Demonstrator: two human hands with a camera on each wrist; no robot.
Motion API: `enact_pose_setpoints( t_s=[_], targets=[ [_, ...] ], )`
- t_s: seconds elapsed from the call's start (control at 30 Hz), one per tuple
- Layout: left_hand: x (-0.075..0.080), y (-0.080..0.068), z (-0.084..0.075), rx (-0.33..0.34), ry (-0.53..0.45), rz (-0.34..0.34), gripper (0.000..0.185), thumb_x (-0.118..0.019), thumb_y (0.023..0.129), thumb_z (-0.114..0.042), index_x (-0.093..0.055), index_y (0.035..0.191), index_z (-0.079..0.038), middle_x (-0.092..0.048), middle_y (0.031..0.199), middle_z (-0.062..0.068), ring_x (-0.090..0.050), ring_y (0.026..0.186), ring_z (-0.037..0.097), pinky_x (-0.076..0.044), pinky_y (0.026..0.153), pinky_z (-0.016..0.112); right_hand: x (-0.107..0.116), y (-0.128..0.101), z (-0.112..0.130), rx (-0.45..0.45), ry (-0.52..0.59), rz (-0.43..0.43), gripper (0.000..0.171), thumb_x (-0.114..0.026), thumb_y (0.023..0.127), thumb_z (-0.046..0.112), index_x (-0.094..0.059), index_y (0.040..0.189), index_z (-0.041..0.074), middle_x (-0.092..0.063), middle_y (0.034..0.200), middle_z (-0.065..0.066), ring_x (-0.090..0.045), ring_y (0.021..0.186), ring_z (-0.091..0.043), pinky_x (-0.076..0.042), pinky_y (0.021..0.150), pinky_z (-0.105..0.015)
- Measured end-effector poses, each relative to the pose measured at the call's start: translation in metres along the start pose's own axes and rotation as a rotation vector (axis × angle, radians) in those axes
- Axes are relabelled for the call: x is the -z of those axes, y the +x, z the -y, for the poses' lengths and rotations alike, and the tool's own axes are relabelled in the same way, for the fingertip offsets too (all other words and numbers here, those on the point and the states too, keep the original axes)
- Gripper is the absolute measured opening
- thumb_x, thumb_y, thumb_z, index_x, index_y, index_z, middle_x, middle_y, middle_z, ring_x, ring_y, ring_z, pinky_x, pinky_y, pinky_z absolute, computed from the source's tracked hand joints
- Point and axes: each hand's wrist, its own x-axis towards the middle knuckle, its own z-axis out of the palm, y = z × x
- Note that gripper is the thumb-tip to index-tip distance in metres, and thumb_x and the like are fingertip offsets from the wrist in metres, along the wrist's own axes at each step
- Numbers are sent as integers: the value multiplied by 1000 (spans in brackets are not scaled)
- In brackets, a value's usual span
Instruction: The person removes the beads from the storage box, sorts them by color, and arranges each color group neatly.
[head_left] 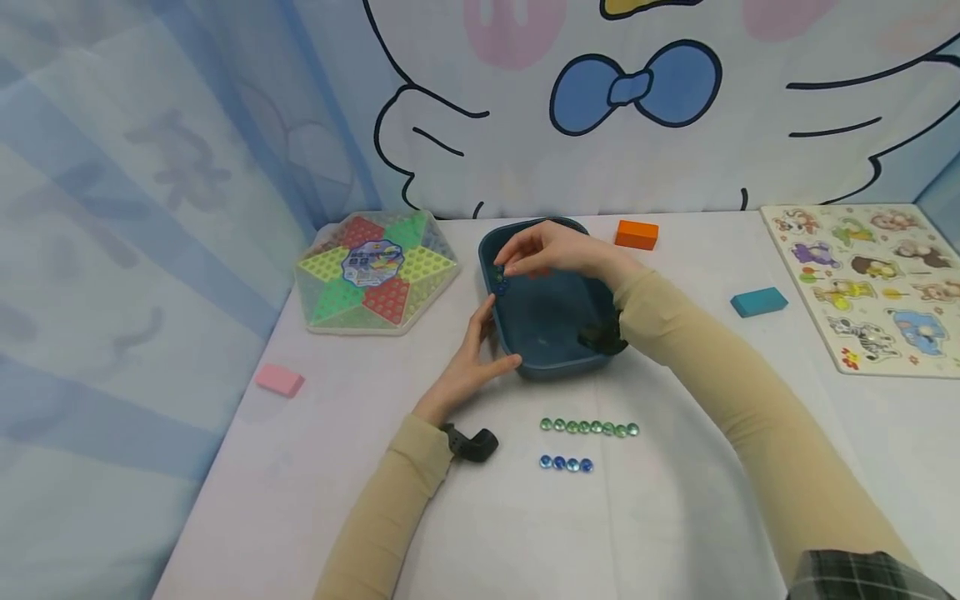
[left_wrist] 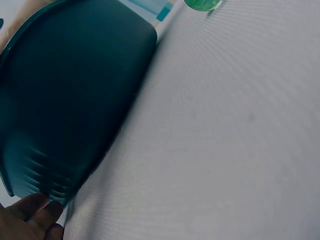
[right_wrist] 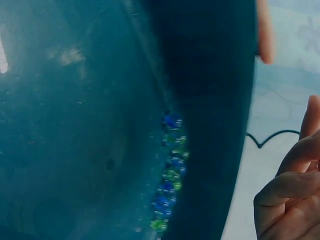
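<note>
My left hand [head_left: 474, 360] grips the near-left corner of a dark blue plastic basin [head_left: 551, 358], fingers along the left wall and thumb at the near side. In the left wrist view, fingers [left_wrist: 42, 215] rest against the ridged part of its outer wall. Above the basin's left rim, my right hand [head_left: 551, 252] hovers with bent fingers. No bead shows between them. Inside, blue and green glass beads [right_wrist: 172, 175] lie in a line along the foot of the left wall. Nearer me on the table are a row of green beads [head_left: 596, 427] and a shorter row of blue beads [head_left: 573, 464].
A hexagonal game box [head_left: 322, 321] stands left of the basin, a pink block [head_left: 280, 380] nearer me. An orange block [head_left: 636, 234] and a teal block [head_left: 759, 302] lie to the right, with an animal puzzle board [head_left: 873, 287] beyond. A printed curtain [head_left: 637, 175] hangs behind.
</note>
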Motion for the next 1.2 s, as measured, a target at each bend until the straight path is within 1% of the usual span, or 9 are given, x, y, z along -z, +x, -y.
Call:
enact_pose_setpoints(
  t_s=[0.1, 0.17, 0.23, 0.37, 0.47, 0.6, 0.83, 1.07, 1.2],
  targets=[
    [0, 1, 4, -5, -1, -4, 91, -65, 85, -35, 1, 148, -33, -2, 155, 0, -13, 142, 22, -14, 115, 46, -3, 6, -7, -18, -27, -1, 32, -64, 87, 21, -62, 113, 3, -64, 88, -4, -48, 68, -31, -40, 56, -29],
    [-1, 4, 13, -17, 3, -17, 93, -66, 82, -45, 0, 147, -38, -3, 155, -3, -14, 141, 21, -14, 115, 46, -4, 10, -15, -25, -38, -5, 31, -65, 87, 21, -63, 113, 3, -64, 89, -8, -47, 73, -39, -40, 57, -32],
    [-1, 4, 13, -20, 1, -19, 93, -66, 81, -48, -1, 147, -37, -3, 155, -2, -14, 141, 22, -14, 114, 47, -5, 13, -17, -37, -50, -11, 29, -64, 87, 20, -64, 111, 4, -64, 91, -14, -46, 75, -42, -40, 57, -34],
    [0, 5, 14, -31, 4, -24, 93, -66, 80, -47, -2, 147, -37, -5, 155, -1, -15, 141, 22, -14, 114, 48, -7, 19, -21, -61, -110, -28, 24, -63, 88, 17, -65, 109, 6, -63, 98, -21, -49, 70, -33, -39, 57, -30],
    [1, 5, 14, -34, 3, -25, 92, -67, 81, -45, -2, 147, -37, -6, 155, -2, -15, 141, 21, -14, 114, 47, -8, 24, -24, -73, -171, -33, 22, -63, 88, 14, -65, 108, 5, -64, 98, -18, -51, 70, -22, -43, 60, -26],
    [1, 6, 14, -24, 2, -23, 93, -67, 81, -45, -1, 147, -37, -7, 155, -2, -16, 141, 21, -15, 114, 47, -10, 30, -31, -79, -245, -12, 23, -61, 88, 10, -64, 109, 3, -66, 98, -12, -54, 73, -17, -48, 64, -25],
    [0, 4, 9, 14, 15, -6, 91, -65, 85, -30, 1, 148, -33, -7, 155, 1, -15, 141, 23, -14, 114, 48, -13, 35, -36, -81, -369, 12, 25, -63, 86, 10, -65, 110, 4, -66, 91, -10, -55, 68, -16, -48, 61, -26],
    [1, -6, -18, 29, 7, 27, 90, -62, 88, -23, 3, 149, -21, -3, 155, 9, -12, 142, 29, -12, 114, 50, -19, 39, -33, -99, -497, 40, 29, -65, 86, 14, -64, 114, 7, -65, 92, -9, -56, 69, -16, -50, 59, -26],
    [2, -8, -21, 26, 12, 26, 89, -61, 88, -19, 3, 149, -22, -3, 155, 8, -13, 141, 28, -12, 114, 49, -22, 41, -30, -120, -538, 34, 28, -65, 86, 14, -64, 114, 9, -64, 94, -9, -56, 68, -16, -49, 57, -25]
  ],
)
